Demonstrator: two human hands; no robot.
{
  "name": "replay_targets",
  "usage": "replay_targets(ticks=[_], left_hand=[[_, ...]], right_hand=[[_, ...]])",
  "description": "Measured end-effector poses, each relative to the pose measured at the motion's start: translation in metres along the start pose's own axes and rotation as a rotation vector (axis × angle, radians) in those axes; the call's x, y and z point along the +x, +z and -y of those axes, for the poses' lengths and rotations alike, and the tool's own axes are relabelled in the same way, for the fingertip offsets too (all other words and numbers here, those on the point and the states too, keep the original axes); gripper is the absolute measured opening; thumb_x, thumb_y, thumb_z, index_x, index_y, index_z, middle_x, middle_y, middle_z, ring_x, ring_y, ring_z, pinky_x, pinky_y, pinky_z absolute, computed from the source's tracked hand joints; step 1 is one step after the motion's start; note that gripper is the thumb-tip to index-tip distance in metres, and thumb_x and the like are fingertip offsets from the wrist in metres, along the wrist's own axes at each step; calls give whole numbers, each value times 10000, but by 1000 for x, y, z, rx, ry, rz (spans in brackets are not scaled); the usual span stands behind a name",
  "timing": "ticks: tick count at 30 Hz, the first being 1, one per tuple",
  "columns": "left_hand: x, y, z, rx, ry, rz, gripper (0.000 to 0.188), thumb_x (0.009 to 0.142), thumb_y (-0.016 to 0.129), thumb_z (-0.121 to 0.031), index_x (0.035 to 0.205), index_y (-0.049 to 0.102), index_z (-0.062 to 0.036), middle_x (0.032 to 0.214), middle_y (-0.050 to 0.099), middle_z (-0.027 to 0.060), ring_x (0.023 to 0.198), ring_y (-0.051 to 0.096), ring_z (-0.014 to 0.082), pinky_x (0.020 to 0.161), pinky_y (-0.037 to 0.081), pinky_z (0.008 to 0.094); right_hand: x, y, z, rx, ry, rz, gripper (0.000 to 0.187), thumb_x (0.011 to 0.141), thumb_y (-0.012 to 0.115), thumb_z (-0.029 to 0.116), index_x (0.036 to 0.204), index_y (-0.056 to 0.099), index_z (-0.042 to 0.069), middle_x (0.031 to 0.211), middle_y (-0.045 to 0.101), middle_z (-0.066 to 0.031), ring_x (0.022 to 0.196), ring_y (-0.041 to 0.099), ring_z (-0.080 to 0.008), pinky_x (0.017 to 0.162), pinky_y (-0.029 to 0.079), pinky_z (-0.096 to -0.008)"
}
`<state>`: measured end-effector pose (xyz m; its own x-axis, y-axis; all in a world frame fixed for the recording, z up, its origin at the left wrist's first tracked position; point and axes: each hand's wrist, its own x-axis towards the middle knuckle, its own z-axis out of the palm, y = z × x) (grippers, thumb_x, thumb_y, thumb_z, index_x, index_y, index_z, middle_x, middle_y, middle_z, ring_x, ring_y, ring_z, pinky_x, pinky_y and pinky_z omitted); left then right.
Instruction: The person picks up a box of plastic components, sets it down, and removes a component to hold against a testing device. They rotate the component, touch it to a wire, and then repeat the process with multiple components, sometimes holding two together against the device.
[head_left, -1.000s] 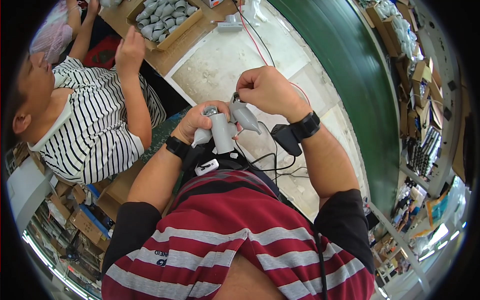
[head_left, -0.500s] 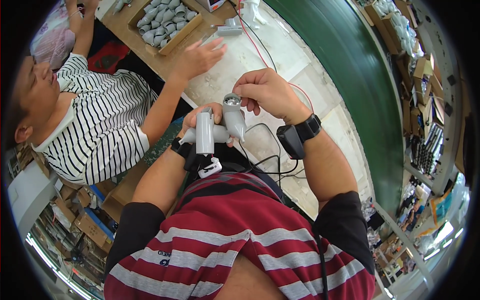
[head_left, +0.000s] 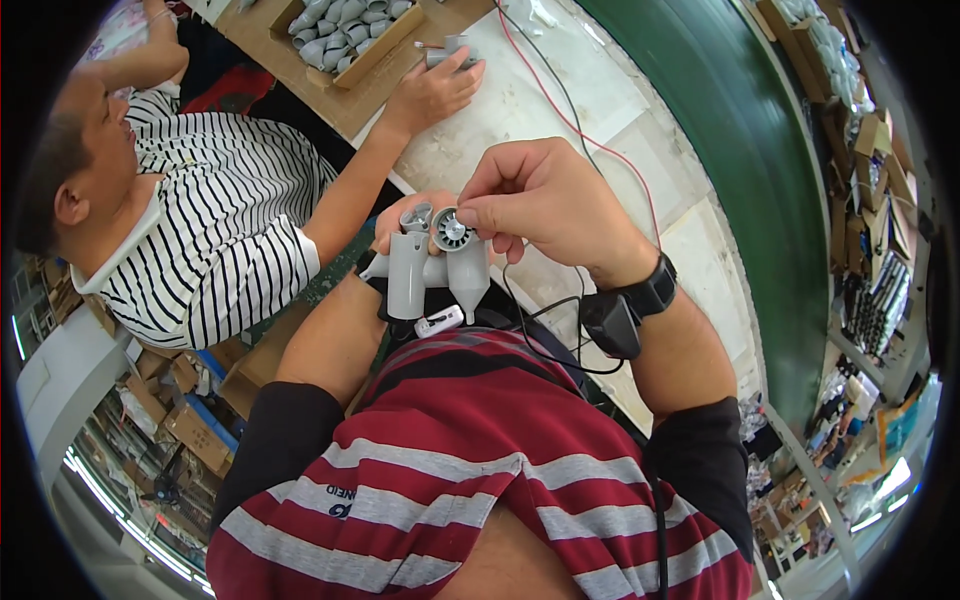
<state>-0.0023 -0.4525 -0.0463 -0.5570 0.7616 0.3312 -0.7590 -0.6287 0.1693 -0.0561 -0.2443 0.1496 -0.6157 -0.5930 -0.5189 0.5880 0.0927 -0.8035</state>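
Close to my chest I hold a grey plastic part [head_left: 430,268] made of two tubes side by side, one straight and one tapering to a cone, with a small fan wheel showing in the cone's open end. My left hand [head_left: 405,215] grips it from behind and is mostly hidden by it. My right hand [head_left: 545,205] pinches the rim at the fan end with thumb and fingers. A black device is strapped to my right wrist [head_left: 625,310], and thin black wires hang from it.
A person in a striped shirt [head_left: 215,215] sits at my left, one hand [head_left: 435,90] on a grey part on the pale worktable [head_left: 600,100]. A cardboard box of grey parts [head_left: 345,35] lies beyond. A red wire [head_left: 560,100] crosses the table. A green belt [head_left: 720,120] runs on the right.
I have raised the grey part nearer to the camera and moved my right hand onto its fan end. The person beside me has stretched an arm out onto the table.
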Motion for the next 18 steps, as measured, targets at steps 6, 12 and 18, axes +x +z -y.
replay_targets(ticks=[6,12,18], left_hand=[[13,4,-25,159,-3,111,546,604,989,-360,966,751,-28,1362,546,233,1150,627,341,1022,487,433],[20,24,-42,267,-129,44,508,612,1001,-341,921,763,-15,1448,487,217,1155,617,302,1062,443,394],[25,41,-50,409,-266,-114,515,573,1008,-314,914,768,-13,1460,492,219,1167,614,285,1077,425,359]], right_hand=[[-19,3,-7,-218,-218,-82,114,869,775,31,968,730,-3,831,696,-36,670,642,-110,589,513,-252],[-34,14,-39,-605,-669,-181,251,764,840,0,994,751,46,843,634,-54,714,632,-193,613,484,-313],[-31,11,-61,-720,-722,-274,242,755,864,18,963,746,55,804,615,-63,699,632,-214,604,482,-317]])
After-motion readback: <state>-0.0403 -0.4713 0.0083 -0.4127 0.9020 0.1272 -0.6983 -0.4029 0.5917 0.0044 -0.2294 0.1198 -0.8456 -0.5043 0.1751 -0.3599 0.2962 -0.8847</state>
